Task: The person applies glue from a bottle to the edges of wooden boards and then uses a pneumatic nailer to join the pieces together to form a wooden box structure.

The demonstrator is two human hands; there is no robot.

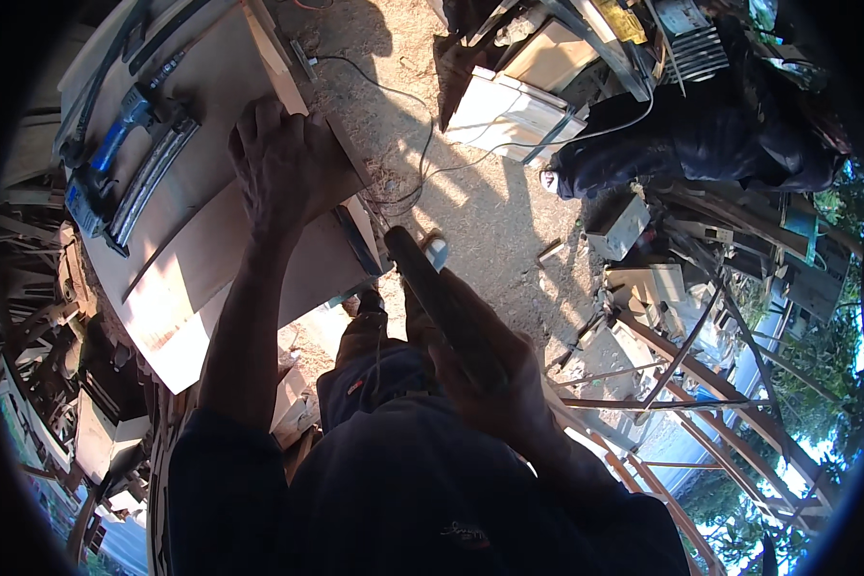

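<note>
My left hand [274, 168] is closed, its bent fingers gripping a brown wooden board [334, 173] at the right edge of a pale panelled wooden work surface [192, 230]. In my right hand [494, 365] is a long dark bar-like tool [427, 278], its far end angled up and left toward the panel's edge. The shade hides what kind of tool it is, and the fingers wrap its lower part. A blue and silver air nail gun [120, 134] lies on the panels left of my left hand, a metal fitting at its top.
A person in dark clothes [682, 139] is at the upper right, near stacked pale boards [509, 110]. A dark cable [427, 144] runs over the sandy ground [499, 211]. Timber frames [710, 394] stand at the lower right. Wood scraps [96, 432] pile up on the left.
</note>
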